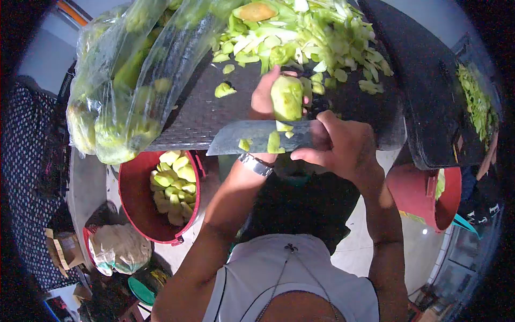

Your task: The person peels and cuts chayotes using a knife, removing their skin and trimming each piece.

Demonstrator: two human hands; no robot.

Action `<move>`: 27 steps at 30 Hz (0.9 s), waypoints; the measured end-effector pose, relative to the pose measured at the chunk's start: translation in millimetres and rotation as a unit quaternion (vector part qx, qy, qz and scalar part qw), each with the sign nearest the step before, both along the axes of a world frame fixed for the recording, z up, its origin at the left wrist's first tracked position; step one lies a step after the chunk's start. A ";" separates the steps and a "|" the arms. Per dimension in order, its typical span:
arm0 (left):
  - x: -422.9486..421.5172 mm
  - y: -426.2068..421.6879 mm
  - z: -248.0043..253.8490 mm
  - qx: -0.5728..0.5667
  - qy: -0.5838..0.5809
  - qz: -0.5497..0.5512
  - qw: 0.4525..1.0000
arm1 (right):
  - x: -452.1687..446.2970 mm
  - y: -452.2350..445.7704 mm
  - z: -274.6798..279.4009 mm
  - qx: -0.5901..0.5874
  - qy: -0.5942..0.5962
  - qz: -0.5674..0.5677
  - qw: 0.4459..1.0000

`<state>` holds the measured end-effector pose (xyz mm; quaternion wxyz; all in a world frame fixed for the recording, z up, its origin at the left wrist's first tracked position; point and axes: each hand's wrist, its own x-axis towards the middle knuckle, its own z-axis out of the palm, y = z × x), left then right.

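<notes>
My left hand point(263, 99) is closed around a peeled pale green fruit point(287, 97), its exact kind unclear, held above the table's near edge. A wide-bladed knife point(230, 138) is gripped in my right hand point(347, 142). The blade points left, crossing just below the fruit and in front of my left wrist. Bits of green peel cling to the flat of the blade. The knife handle is mostly hidden by my right fingers. Beyond my left hand lies a large heap of green and whitish peelings point(311, 37) on the dark table point(198, 115).
A clear plastic bag point(126, 91) of green produce hangs over the table's left edge. Below it, a red bucket point(129, 198) holds pale peeled pieces. Another red bucket point(410, 190) stands right, beside a dark surface point(424, 107) with shreds. A stuffed sack point(119, 248) sits lower left.
</notes>
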<state>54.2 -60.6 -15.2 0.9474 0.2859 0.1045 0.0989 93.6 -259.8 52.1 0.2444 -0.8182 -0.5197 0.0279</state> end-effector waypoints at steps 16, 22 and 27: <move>8.7 -8.4 -5.8 0.000 0.045 0.101 0.994 | -1.1 1.5 -13.5 0.062 -0.075 0.026 0.995; 5.2 -13.9 5.0 -0.007 0.045 0.077 0.996 | 2.5 1.0 -11.9 0.049 -0.045 0.008 0.998; -13.5 -26.8 26.4 0.020 0.037 0.093 0.995 | 52.6 0.4 -16.7 0.054 0.071 -0.214 0.973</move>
